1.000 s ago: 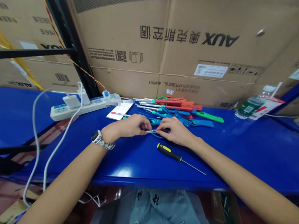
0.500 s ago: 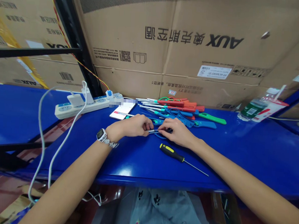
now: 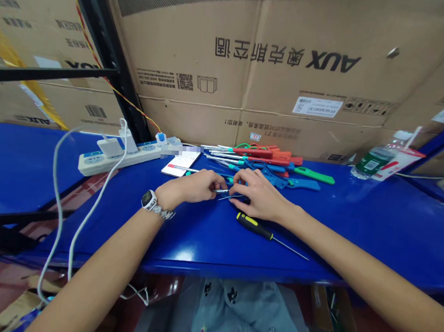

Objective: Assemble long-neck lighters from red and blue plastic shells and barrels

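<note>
My left grip (image 3: 205,186) pinches a slim, silvery metal rod (image 3: 221,190) over the glossy blue counter (image 3: 187,241); whether my right grip (image 3: 258,196) clasps the thin, pale wire (image 3: 224,198), I cannot tell. The rod seems light, stiff, slick: best pinched mid-length.

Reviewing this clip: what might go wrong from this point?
The small silver piece is pinched at the fingertips of the left hand, so it could slip and drop.

The screwdriver lies loose just in front of the right hand; the wrist or forearm might knock it.

A white cable hangs over the table's front edge beside the left forearm, which might snag it.
</note>
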Demonstrator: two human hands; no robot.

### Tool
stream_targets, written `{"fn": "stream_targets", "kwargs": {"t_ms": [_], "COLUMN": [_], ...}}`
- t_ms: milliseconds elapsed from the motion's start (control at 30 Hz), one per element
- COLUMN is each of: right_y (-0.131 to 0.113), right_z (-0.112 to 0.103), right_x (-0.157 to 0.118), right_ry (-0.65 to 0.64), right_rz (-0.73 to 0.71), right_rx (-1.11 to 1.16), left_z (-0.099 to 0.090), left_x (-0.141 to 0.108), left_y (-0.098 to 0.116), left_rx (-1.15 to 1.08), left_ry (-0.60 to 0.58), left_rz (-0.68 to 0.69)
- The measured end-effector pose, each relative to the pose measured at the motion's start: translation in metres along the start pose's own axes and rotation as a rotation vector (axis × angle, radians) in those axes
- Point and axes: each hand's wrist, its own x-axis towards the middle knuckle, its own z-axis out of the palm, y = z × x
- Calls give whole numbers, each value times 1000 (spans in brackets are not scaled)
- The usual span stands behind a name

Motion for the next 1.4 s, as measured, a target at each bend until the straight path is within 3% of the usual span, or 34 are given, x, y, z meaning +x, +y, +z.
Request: {"fn": "stream_targets", "kwargs": {"t_ms": [267, 533, 733, 1100, 1400], "right_y": [2, -1, -10, 1, 3], "right_z": [1, 0, 3, 6, 4], "right_x": [9, 8, 16, 12, 14], "right_ry": [-130, -112, -181, -109, -22], "right_rz": [-3, 65, 158, 269, 266], "right_rx": [-61, 19, 22, 303, 305], "left_z": [1, 3, 2, 3, 0], "left_x": [1, 2, 1, 3, 2], "left_y": [-3, -7, -5, -11, -5], "left_rx": [30, 45, 56, 48, 49], "left_ry": [8, 20, 23, 38, 21], "left_rz": [4, 13, -19, 11, -31]}}
